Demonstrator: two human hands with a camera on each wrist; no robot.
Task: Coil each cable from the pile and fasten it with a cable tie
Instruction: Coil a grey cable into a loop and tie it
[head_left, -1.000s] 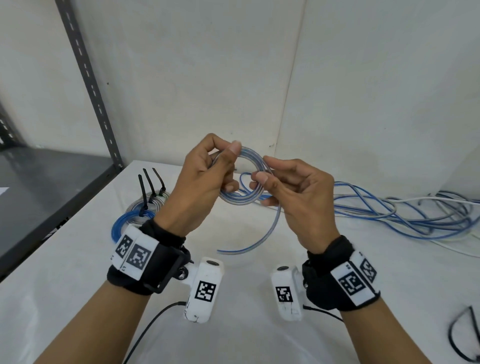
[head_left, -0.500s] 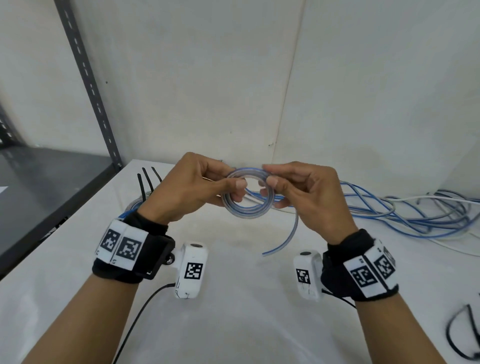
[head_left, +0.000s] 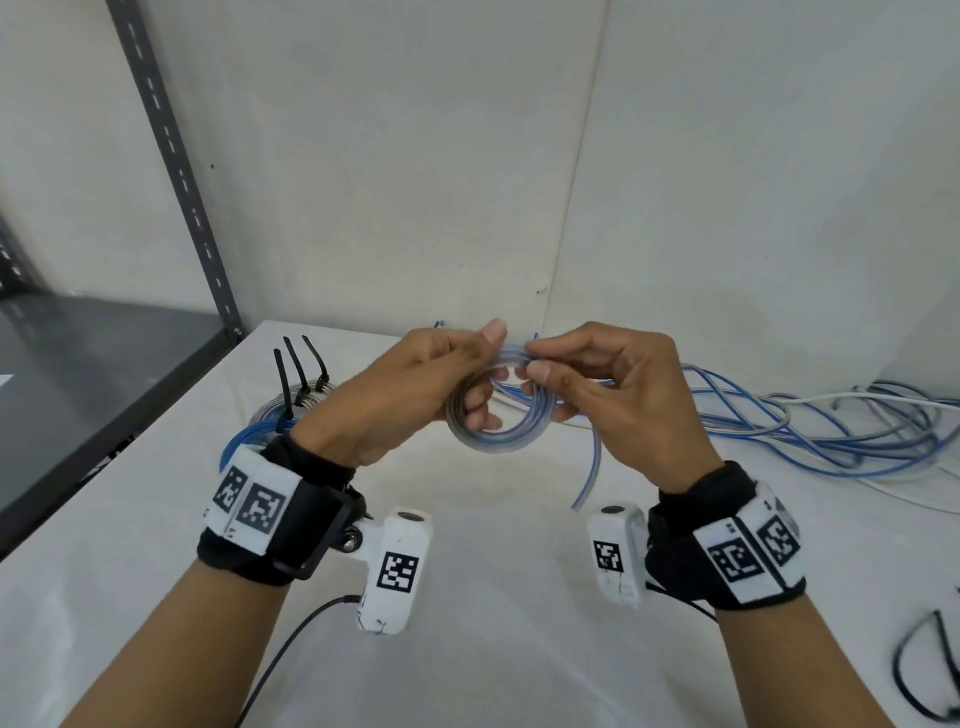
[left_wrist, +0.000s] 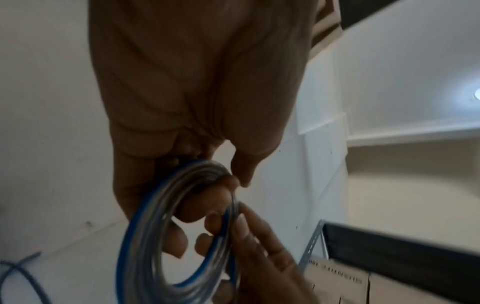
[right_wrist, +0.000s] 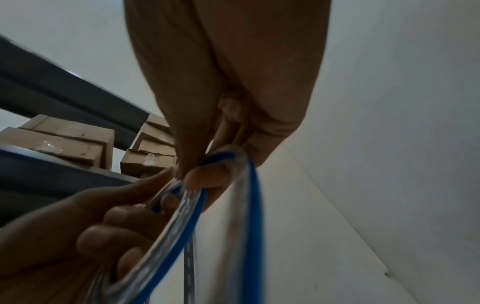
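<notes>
Far left on the white tabletop (head_left: 467, 649) sit finished coils (head_left: 270, 415), each cinched with black cable ties (head_left: 285, 382). Left hand (head_left: 400, 395) is curled round the blue-and-clear cable coil (head_left: 498, 441), held up above the tabletop. Right hand (head_left: 618, 395) pinches the top of the same coil, and the loose tail (head_left: 587, 478) dangles down. Off to the right, the pile of uncoiled cables (head_left: 831, 436) sprawls along the wall.

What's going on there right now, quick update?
Both hands, left hand and right hand, grip the cable coil above the table. Loose tail hangs, no tie on yet. Nothing in the way.
</notes>
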